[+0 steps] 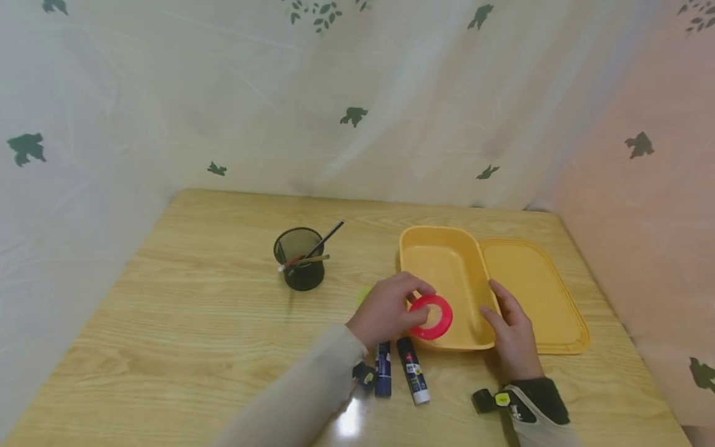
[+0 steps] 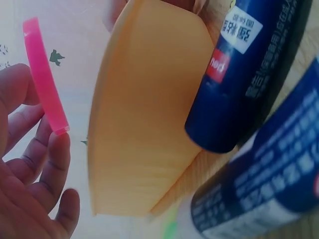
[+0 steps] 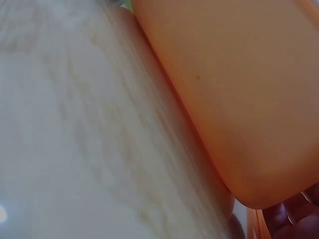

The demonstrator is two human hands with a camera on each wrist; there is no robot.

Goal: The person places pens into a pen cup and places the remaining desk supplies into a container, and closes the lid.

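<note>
My left hand (image 1: 388,310) pinches a pink roll of tape (image 1: 445,324) between thumb and fingers, over the near left part of a yellow plastic box (image 1: 447,261). In the left wrist view the tape (image 2: 47,79) stands edge-on at the fingertips, beside the box's outer wall (image 2: 144,99). My right hand (image 1: 512,332) grips the box's right side, thumb over the rim and fingers along the outer wall. The right wrist view has the box (image 3: 234,99) large, with fingers (image 3: 291,214) at its lower corner.
Two blue glue sticks, one dark-ended (image 1: 383,370) and one white-ended (image 1: 414,372), lie before the box. A yellow lid (image 1: 530,292) lies to its right. A black mesh pen cup (image 1: 304,276) stands left. A yellow-green thing (image 1: 363,295) is mostly hidden behind my left hand.
</note>
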